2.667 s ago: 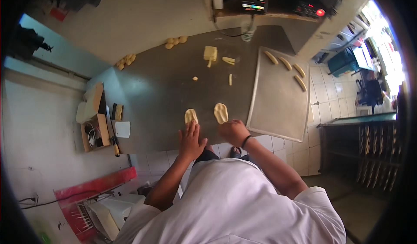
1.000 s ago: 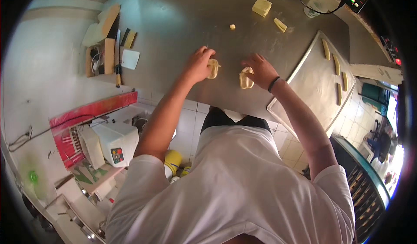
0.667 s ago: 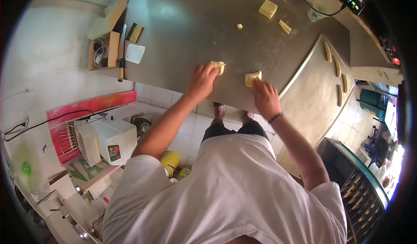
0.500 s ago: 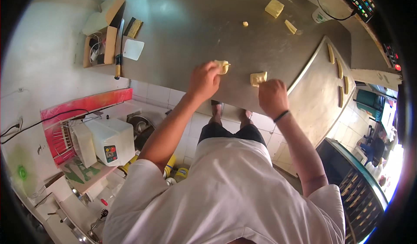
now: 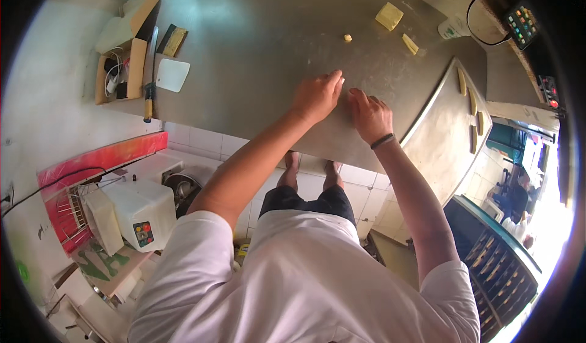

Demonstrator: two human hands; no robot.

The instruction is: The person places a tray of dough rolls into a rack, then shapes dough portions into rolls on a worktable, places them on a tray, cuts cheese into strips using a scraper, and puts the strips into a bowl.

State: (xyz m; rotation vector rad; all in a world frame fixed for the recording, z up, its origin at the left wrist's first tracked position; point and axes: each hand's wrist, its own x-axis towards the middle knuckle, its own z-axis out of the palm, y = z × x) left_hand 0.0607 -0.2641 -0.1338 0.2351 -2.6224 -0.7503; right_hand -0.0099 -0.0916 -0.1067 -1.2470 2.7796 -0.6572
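Observation:
Over the metal table (image 5: 256, 68), close to its near edge, my left hand (image 5: 320, 95) is closed, its fingers curled toward the right. My right hand (image 5: 371, 116) is closed beside it, with a small gap between the two. What lies in the fingers is hidden by the hands. A tiny lump of dough (image 5: 348, 38) sits farther back. Behind and to the right lie a square pale-yellow piece of dough (image 5: 389, 16) and a narrow dough strip (image 5: 410, 43). Several dough rolls (image 5: 473, 102) rest on a tray (image 5: 436, 123) to the right.
At left, a white scraper (image 5: 173, 75), a dark-and-yellow flat tool (image 5: 172, 40) and a long knife (image 5: 149, 92) lie near an open cardboard box (image 5: 137, 62). A white cup (image 5: 453, 28) stands at the back right. Below left is a white machine (image 5: 137, 208) with coloured buttons.
Both hands have come closer together; the left moved right. The dough pieces seen at each hand are now out of sight. My view has shifted slightly.

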